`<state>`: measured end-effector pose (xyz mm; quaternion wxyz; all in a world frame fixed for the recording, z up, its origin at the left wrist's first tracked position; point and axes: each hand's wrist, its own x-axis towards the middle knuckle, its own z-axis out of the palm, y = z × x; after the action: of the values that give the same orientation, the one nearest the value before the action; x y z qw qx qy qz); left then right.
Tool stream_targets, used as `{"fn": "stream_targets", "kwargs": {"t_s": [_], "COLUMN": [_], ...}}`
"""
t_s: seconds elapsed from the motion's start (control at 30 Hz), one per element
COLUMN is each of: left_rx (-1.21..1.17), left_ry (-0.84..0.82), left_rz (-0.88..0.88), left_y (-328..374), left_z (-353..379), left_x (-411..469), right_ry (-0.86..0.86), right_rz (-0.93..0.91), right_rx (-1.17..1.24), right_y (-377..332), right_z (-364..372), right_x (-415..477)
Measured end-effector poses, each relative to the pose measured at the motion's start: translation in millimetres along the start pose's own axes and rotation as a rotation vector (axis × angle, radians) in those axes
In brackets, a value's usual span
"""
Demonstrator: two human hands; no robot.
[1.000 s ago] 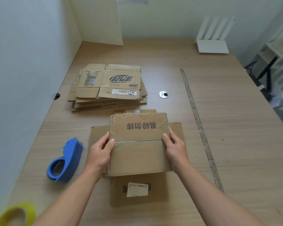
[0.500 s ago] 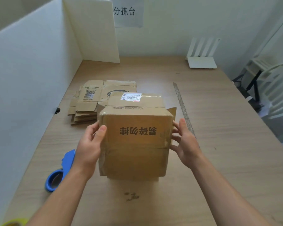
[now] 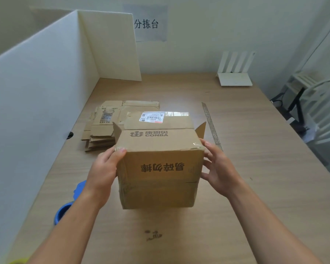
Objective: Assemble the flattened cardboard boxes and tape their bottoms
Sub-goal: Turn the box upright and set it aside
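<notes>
An opened-up cardboard box (image 3: 160,168) with printed characters on its near face is held upright above the wooden table (image 3: 255,149). Its top flaps are folded in, and two small flaps stick up at the left and right corners. My left hand (image 3: 103,172) grips the box's left side, thumb on the near top corner. My right hand (image 3: 219,168) presses spread fingers against the right side. Behind the box lies a stack of flattened cardboard boxes (image 3: 103,122). A blue tape dispenser (image 3: 65,208) sits on the table, partly hidden by my left forearm.
A white partition (image 3: 46,92) walls off the table's left side and back corner. A white router (image 3: 234,79) stands at the back right. A strip of old tape (image 3: 211,122) runs along the table. A yellow tape roll (image 3: 17,261) peeks in at the bottom left.
The box was lying flat on the table under both hands; it now stands squared up and lifted between them. The view has tilted upward.
</notes>
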<state>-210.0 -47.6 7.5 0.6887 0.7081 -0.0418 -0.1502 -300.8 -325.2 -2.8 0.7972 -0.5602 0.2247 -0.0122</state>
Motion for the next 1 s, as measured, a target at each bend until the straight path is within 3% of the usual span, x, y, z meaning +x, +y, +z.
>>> {"fn": "stream_targets", "kwargs": {"t_s": [0.37,0.63,1.0], "left_rx": [-0.122,-0.150,-0.164], "left_ry": [-0.007,0.037,0.037], "left_rz": [0.009,0.051,0.060], "left_y": [-5.0,-5.3,-9.9], "left_z": [-6.6,-5.4,-5.4], "left_x": [1.4,2.8,-1.0], "right_ry": [-0.196,-0.182,-0.151], "right_rz": [-0.160,-0.267,-0.234], "right_rx": [-0.174,-0.234,-0.048], "right_y": [-1.6,20.2,19.4], "right_z": [3.9,9.5,8.4], "right_x": [-14.6,-23.3,-18.8]}}
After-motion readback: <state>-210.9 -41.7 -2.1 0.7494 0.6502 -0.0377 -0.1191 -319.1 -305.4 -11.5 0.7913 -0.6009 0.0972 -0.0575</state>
